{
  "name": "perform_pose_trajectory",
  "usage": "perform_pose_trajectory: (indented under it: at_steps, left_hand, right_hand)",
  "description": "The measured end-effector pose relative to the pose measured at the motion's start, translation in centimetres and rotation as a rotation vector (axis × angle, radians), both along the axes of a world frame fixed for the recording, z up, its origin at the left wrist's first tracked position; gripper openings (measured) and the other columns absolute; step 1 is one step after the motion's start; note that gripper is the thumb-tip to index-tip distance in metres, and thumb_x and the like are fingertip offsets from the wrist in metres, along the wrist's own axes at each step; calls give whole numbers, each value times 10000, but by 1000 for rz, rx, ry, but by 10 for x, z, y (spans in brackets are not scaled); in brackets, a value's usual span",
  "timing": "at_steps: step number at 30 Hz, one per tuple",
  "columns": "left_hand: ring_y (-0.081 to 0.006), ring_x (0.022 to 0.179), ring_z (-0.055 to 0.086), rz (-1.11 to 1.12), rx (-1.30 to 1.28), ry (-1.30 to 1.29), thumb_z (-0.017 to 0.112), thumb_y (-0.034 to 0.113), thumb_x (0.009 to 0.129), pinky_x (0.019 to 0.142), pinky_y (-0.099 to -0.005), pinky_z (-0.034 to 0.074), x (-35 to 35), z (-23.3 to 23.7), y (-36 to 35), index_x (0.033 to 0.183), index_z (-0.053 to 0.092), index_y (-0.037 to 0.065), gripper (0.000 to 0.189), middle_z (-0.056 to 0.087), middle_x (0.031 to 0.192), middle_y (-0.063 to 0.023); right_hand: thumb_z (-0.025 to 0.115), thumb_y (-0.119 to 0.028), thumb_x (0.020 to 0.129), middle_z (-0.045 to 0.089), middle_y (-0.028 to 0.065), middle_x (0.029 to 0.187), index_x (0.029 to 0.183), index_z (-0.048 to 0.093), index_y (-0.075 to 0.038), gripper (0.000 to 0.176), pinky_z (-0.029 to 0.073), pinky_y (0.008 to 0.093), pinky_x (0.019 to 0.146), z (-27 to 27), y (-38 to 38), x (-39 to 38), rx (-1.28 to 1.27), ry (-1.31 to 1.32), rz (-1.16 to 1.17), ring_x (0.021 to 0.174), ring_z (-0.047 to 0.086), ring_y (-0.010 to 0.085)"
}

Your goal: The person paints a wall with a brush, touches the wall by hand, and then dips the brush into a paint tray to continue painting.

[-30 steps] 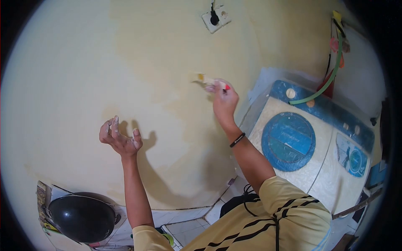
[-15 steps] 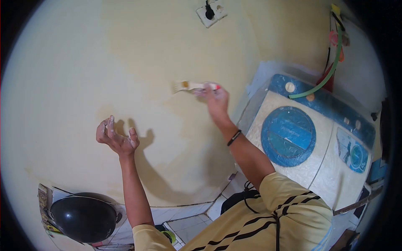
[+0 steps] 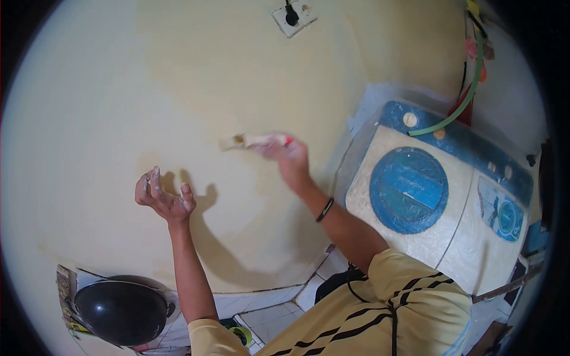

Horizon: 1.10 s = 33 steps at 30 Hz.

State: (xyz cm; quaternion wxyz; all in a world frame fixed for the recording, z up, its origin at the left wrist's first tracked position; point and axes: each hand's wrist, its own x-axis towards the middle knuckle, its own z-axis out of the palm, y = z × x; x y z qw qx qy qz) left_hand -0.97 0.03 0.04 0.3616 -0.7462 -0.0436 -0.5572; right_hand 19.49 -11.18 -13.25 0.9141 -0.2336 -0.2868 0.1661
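Observation:
My right hand (image 3: pixel 287 155) is closed round the handle of a paintbrush (image 3: pixel 240 141), its bristles pointing left at the wall (image 3: pixel 196 89). The brush is pale with a red handle end, and motion blurs it a little. Pale yellow and whiter patches show on the wall around the bristles. Left and lower, my left hand (image 3: pixel 166 196) is raised close to the wall with fingers curled but apart, holding nothing. White smears mark its fingertips, and its shadow falls on the wall.
A blue-and-white washing machine (image 3: pixel 457 237) stands at the right with a green hose (image 3: pixel 460 110) over its top. A wall socket (image 3: pixel 294 16) with a black plug is up high. A round black object (image 3: pixel 122 311) sits lower left, above white tiles (image 3: pixel 267 317).
My right hand has moved left and down with the paintbrush along the wall. My left hand has stayed in nearly the same place.

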Motion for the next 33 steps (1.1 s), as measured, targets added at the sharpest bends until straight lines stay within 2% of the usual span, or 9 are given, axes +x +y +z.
perform_pose_trajectory:
  at_steps: [4, 9, 14, 16, 19, 25, 28, 30, 33]
  left_hand:
    - [-301, 1114, 375, -5, 10, 0, 489, 442, 899, 948, -442, 303, 2, 2, 2, 1264, 468, 36, 547, 432, 1168, -154]
    - [-300, 1111, 380, -7, 19, 11, 492, 439, 897, 949, -437, 301, 1, 1, 1, 1275, 461, 37, 553, 433, 1178, -157]
    - [-293, 1083, 402, -26, 34, -12, 500, 465, 881, 909, -422, 343, 2, 1, 3, 1247, 489, 54, 550, 438, 1155, -156]
    - [-292, 1082, 403, -10, 29, -16, 498, 463, 883, 908, -422, 343, 2, 2, 1, 1247, 488, 54, 547, 437, 1157, -155]
    - [-295, 1100, 394, -1, 8, -12, 493, 450, 889, 930, -431, 322, 1, 1, 0, 1252, 479, 44, 545, 433, 1167, -152]
    - [-293, 1103, 392, 21, 29, -18, 494, 448, 888, 933, -429, 313, 2, 2, 2, 1248, 478, 45, 541, 435, 1164, -147]
    - [-287, 1088, 406, 27, 32, -19, 499, 451, 881, 917, -420, 326, 1, 2, 0, 1241, 484, 54, 535, 441, 1158, -143]
    - [-286, 1087, 409, 13, 35, -28, 498, 451, 882, 917, -422, 326, 5, 3, 1, 1242, 483, 55, 535, 445, 1157, -140]
    - [-286, 1091, 406, -24, 36, -28, 494, 454, 883, 917, -423, 326, 4, 2, 1, 1247, 481, 58, 538, 446, 1158, -137]
  right_hand:
    - [536, -87, 964, 665, 157, 947, 1072, 566, 101, 218, 552, 311, 792, -9, -6, 47, -60, 189, -110, 844, 680, 221]
    - [595, -32, 896, 669, 136, 921, 1000, 615, 39, 128, 531, 322, 749, -2, -12, 16, -299, -241, -929, 830, 672, 220]
    - [548, 23, 867, 641, 178, 946, 1062, 606, 31, 203, 525, 335, 717, 19, -22, -42, -179, -527, -672, 812, 659, 295]
    - [528, 13, 901, 668, 146, 941, 1063, 593, 66, 182, 538, 309, 754, 19, -23, -39, -77, -186, -128, 822, 680, 202]
    - [525, -77, 962, 670, 136, 954, 1085, 568, 101, 221, 537, 301, 812, 0, -7, 18, 76, 38, -79, 891, 672, 197]
    - [528, -21, 931, 672, 142, 950, 1016, 603, 80, 152, 537, 305, 770, 3, -24, 47, -173, 110, -577, 833, 674, 191]
    - [564, -1, 879, 655, 153, 936, 1034, 628, 18, 168, 530, 355, 737, 6, -24, 14, -277, -520, -961, 836, 668, 259]
    - [550, 12, 894, 664, 159, 946, 1029, 612, 61, 156, 543, 342, 764, 8, -32, -10, -293, -539, -809, 851, 678, 233]
    - [489, 9, 946, 654, 182, 978, 1053, 558, 132, 177, 562, 325, 839, 11, -40, -11, -83, -71, 49, 903, 671, 227]
